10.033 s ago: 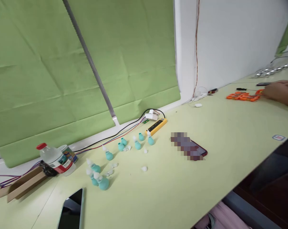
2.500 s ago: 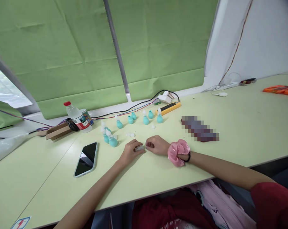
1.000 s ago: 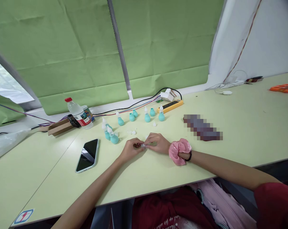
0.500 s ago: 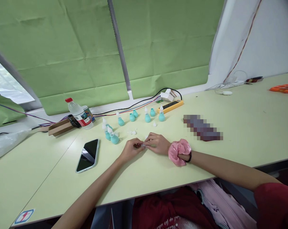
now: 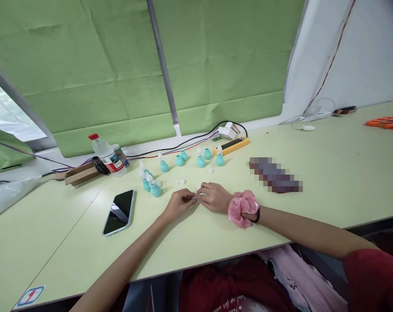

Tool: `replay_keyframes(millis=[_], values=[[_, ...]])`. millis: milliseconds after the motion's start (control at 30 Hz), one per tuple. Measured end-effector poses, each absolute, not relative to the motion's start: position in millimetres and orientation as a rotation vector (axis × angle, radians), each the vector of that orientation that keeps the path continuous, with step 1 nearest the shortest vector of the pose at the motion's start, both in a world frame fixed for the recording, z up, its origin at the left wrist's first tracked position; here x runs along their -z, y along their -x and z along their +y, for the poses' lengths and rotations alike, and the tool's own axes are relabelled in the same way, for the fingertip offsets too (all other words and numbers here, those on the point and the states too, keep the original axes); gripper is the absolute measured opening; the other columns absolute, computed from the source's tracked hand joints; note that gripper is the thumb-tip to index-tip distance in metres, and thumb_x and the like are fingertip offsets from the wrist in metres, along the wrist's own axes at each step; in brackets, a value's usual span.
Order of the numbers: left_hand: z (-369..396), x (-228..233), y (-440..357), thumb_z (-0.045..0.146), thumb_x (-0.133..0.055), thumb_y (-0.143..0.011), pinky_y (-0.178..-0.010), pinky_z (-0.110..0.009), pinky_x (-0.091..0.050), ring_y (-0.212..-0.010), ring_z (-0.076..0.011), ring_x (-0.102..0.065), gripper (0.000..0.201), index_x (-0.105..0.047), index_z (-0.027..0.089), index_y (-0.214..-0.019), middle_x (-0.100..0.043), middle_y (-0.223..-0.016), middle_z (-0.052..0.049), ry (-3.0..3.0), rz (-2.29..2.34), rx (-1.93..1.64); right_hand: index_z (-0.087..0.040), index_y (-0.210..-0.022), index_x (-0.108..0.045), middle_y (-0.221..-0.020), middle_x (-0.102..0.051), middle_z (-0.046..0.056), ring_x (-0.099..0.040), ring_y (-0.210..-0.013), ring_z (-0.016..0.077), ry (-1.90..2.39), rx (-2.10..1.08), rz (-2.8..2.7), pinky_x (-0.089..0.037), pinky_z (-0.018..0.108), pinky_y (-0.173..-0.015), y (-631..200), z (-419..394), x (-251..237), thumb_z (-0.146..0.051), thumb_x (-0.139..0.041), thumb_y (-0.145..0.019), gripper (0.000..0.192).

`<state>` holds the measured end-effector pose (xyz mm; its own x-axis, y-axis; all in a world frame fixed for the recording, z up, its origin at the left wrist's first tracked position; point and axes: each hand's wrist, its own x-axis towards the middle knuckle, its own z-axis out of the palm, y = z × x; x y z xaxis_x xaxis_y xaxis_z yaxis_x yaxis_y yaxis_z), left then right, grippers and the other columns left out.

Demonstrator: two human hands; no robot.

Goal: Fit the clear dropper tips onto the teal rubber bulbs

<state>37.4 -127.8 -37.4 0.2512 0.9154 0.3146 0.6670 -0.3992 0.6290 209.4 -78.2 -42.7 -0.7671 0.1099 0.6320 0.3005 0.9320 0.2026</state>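
My left hand and my right hand meet over the table, fingertips pinched together on a small translucent piece. The fingers hide most of it, so its exact kind cannot be made out. A pink scrunchie and a dark bead bracelet circle my right wrist. Beyond the hands stand several small teal squeeze bulbs; one with a clear pointed tip is nearest my left hand, and an uncapped one stands farther back. Small white pieces lie just past my fingers, with another white piece to the right.
A phone lies left of my hands. Behind it are a red-capped bottle, a can and a cardboard tray. A yellow power strip with cables sits at the back. A blurred dark object lies to the right.
My fingers have shifted slightly around the small piece, the right fingers a little more curled. The view has moved a touch; the bulbs stay in place.
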Motion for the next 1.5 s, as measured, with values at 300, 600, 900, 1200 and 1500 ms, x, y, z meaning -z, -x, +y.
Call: replay_keyframes(millis=[300,600,900,1200,1500], values=[[-130.5,32.7,-39.5,0.029,-0.05,-0.073,-0.058,-0.023,-0.043,-0.062,-0.0117,-0.053,0.02,-0.063,0.016,-0.08,-0.06,-0.076,-0.004,-2.156,1.443,-0.922,-0.017,-0.083,-0.062,-0.076,-0.062,0.004,-0.053,-0.072,0.0138,0.388,-0.141,-2.378,-0.044,0.025,-0.064,-207.6,-73.1,49.8,-0.015,-0.051,-0.071,0.017],[-128.1,38.3,-35.8,0.027,-0.056,-0.069,-0.059,-0.023,-0.046,-0.062,-0.0114,-0.055,0.022,-0.058,0.017,-0.088,-0.062,-0.072,-0.001,-2.101,1.467,-1.007,-0.015,-0.088,-0.059,-0.081,-0.063,0.006,-0.056,-0.074,0.0149,0.415,-0.318,-2.379,-0.044,0.026,-0.069,-209.1,-70.8,50.4,-0.016,-0.055,-0.067,0.021],[-129.1,41.5,-33.9,0.027,-0.049,-0.074,-0.058,-0.024,-0.045,-0.062,-0.013,-0.055,0.018,-0.061,0.015,-0.08,-0.062,-0.07,-0.005,-2.495,1.487,-0.976,-0.015,-0.082,-0.055,-0.075,-0.06,0.003,-0.054,-0.062,0.0112,0.472,-0.392,-2.372,-0.044,0.022,-0.062,-210.5,-72.7,50.2,-0.016,-0.055,-0.067,0.016],[-131.1,42.7,-35.3,0.025,-0.048,-0.075,-0.056,-0.023,-0.044,-0.064,-0.0134,-0.054,0.016,-0.056,0.016,-0.086,-0.059,-0.07,-0.004,-2.792,1.504,-0.834,-0.014,-0.085,-0.057,-0.075,-0.061,0.003,-0.055,-0.065,0.0121,0.424,-0.362,-2.379,-0.044,0.023,-0.063,-210.9,-71.5,50.0,-0.016,-0.055,-0.068,0.018],[-133.5,35.9,-40.9,0.024,-0.044,-0.077,-0.058,-0.024,-0.044,-0.066,-0.015,-0.054,0.016,-0.058,0.017,-0.081,-0.058,-0.069,-0.005,-2.797,1.494,-0.748,-0.014,-0.086,-0.058,-0.076,-0.061,0.005,-0.055,-0.067,0.0136,0.4,-0.315,-2.418,-0.044,0.024,-0.063,-210.6,-72.3,48.3,-0.016,-0.053,-0.071,0.016]])
